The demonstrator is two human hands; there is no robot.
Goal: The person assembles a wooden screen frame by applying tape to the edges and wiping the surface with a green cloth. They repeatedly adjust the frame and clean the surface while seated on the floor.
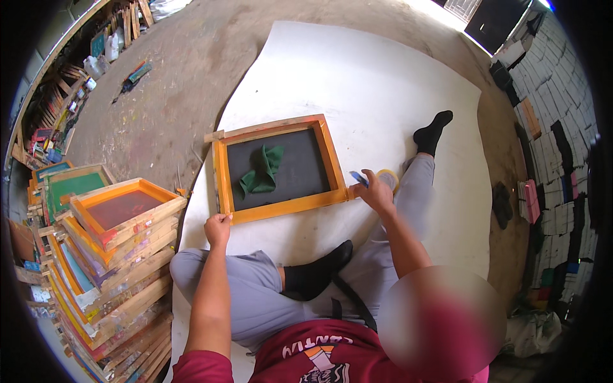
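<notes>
A wooden screen-printing frame point(278, 212) with a dark mesh lies on the white sheet, its inner edges covered in orange-yellow tape. On the mesh rests a crumpled green cloth point(263, 171). My left hand point(218, 228) is closed at the frame's near left corner, fingers pinched on its edge. Just off the near right corner, my right hand point(377, 191) grips a slim blue tool point(359, 179) that looks like a cutter. A yellow tape roll point(394, 175) shows behind that hand, partly hidden; whether the hand touches it I cannot tell.
The white sheet point(357, 76) spreads under my legs. At my left stands a tall stack of wooden screen frames point(128, 246). Stacked bundles point(552, 83) line the right side, with dark slippers point(502, 204) near them. Containers and frames sit along the far left wall.
</notes>
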